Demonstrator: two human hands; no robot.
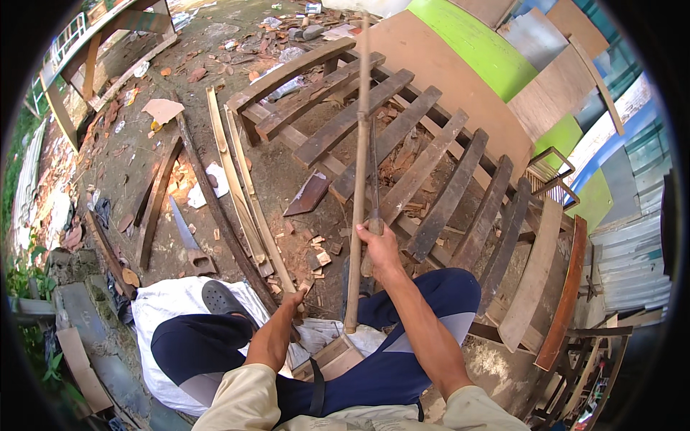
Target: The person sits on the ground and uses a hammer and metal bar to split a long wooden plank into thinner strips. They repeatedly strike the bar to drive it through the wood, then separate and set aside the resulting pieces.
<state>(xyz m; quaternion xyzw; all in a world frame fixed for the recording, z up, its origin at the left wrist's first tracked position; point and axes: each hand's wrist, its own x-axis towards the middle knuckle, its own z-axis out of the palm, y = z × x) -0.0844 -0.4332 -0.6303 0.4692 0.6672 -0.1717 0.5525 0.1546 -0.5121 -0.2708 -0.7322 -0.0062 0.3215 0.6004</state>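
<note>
My right hand (pixel 381 251) is closed round the handle of a long-bladed knife (pixel 374 172), whose dark blade points away and shows nearly edge-on. Right beside it, a bamboo pole (pixel 363 144) slants up between my legs; my thumb is close to it, but I cannot tell whether it touches. The pole's lower end is by a wooden block (pixel 334 357). My left hand (pixel 290 307) is closed at the near end of a split bamboo length (pixel 260 215). Another split bamboo length (pixel 228 158) lies alongside. My left fingers are partly hidden.
A slatted wooden frame (pixel 388 140) spreads across the ground ahead and right. A handsaw (pixel 190 241) and dark wooden sticks (pixel 205 187) lie left. Wood chips (pixel 320 255) are scattered before me. A white sack (pixel 154 305) is under my left leg. Boards (pixel 453 79) stand behind the frame.
</note>
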